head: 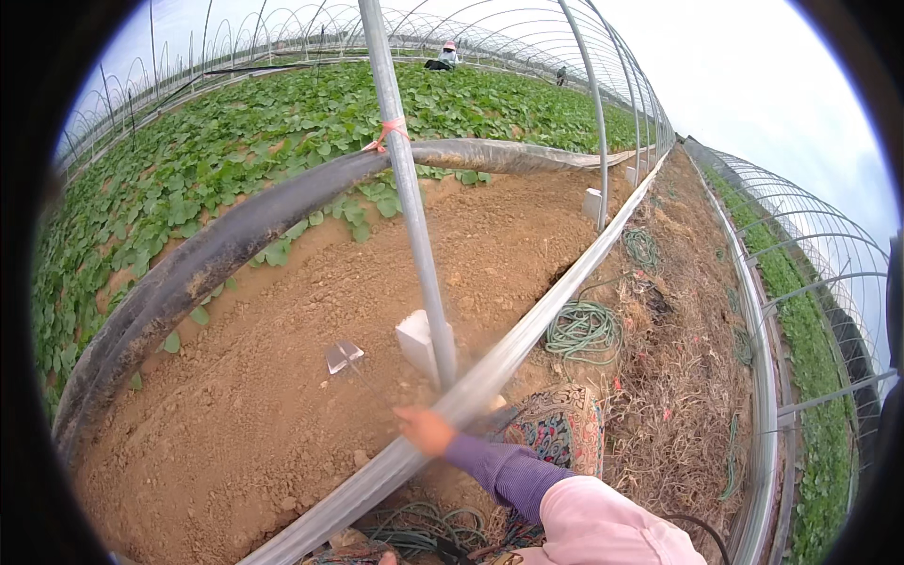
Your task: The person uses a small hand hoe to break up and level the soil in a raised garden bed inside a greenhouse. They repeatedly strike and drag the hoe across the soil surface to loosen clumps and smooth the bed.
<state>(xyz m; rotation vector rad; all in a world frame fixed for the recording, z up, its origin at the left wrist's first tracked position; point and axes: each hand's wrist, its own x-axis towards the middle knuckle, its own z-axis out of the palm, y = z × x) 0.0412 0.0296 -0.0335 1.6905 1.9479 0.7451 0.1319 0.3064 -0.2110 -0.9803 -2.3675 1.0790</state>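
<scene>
My right hand (426, 429), motion-blurred, reaches across a long roll of clear plastic film (367, 474) from a purple cuff and pink sleeve. It is closed around the handle of a small hoe, whose thin shaft runs to a flat metal blade (344, 357) over the brown soil. Just beyond the hand, a grey metal hoop pole (417, 212) stands beside a white block (418, 340). At the bottom edge, a small bit of skin (388, 558) seems to be part of my left hand; the rest is out of view.
A dirty black film roll (233, 244) hangs across, tied to the pole with a pink strip (387, 133). Leafy plants (282, 134) grow behind. Green rope coils (583, 330) and dry straw (678, 395) lie at right. One person (445, 58) crouches far off.
</scene>
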